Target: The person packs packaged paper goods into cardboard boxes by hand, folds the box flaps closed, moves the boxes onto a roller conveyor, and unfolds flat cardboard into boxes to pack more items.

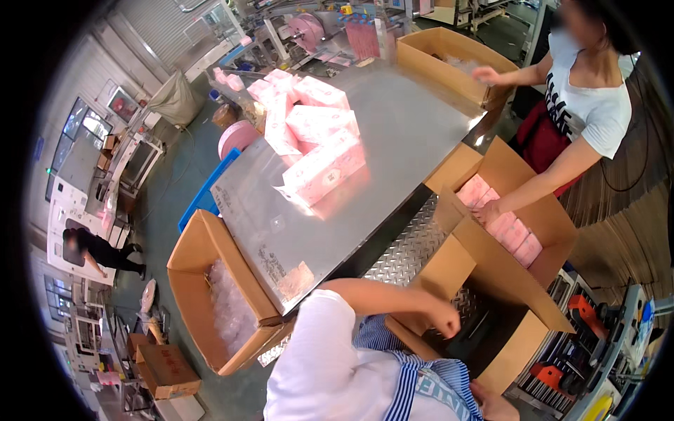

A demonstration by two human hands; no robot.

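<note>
Down at the bottom of the frame, I see my left hand (444,319) curled loosely, fingers drawn together, resting at the near flap of an open cardboard box (491,281) that sits lower right of centre; whether it actually pinches the flap I cannot tell. My right hand (491,405) shows only partly at the lower edge, just beside the same box's front wall, and I cannot tell if its fingers are apart or together. That box looks dark and bare inside at my end. Further up the right side, a second box (519,175) holds pink packs (509,231), and another person's hand (486,212) presses on them. Across the middle lies a steel table (393,140) with a heap of pink packages (312,140) toward the upper centre. At lower left stands a third box (203,259) lined with clear plastic.
</note>
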